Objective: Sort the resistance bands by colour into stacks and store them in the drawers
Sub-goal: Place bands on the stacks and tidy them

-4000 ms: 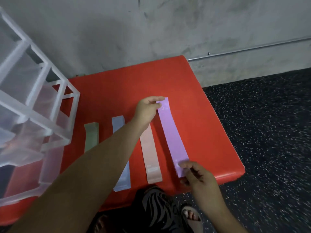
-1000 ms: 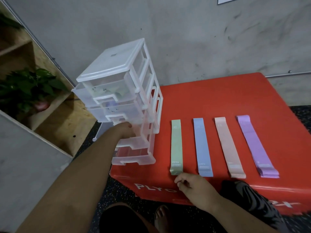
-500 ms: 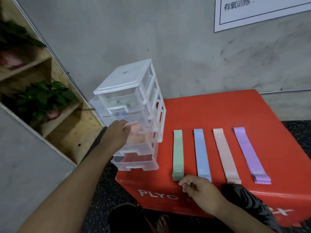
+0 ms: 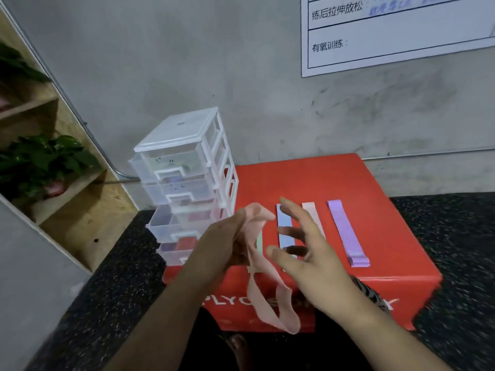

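My left hand [image 4: 222,245] grips a loose pink band [image 4: 263,285] that hangs down in a loop in front of the red box [image 4: 308,180]. My right hand [image 4: 302,253] hovers beside it with fingers spread, holding nothing. On the box lie band stacks side by side: green [image 4: 259,241] mostly hidden behind the pink band, blue [image 4: 284,223], pink [image 4: 310,210] and purple [image 4: 345,231]. A clear plastic drawer unit [image 4: 182,183] stands at the box's left end, its third drawer [image 4: 171,223] pulled out.
A grey wall with a printed sheet [image 4: 396,33] rises behind the box. A wooden shelf with a green plant [image 4: 40,162] stands at the left. Dark speckled floor [image 4: 455,236] surrounds the box. My foot shows below, near the box front.
My left hand came away from the drawer unit with a pink band in it. My right hand lifted off the box's front edge and spread its fingers. The camera tilted up.
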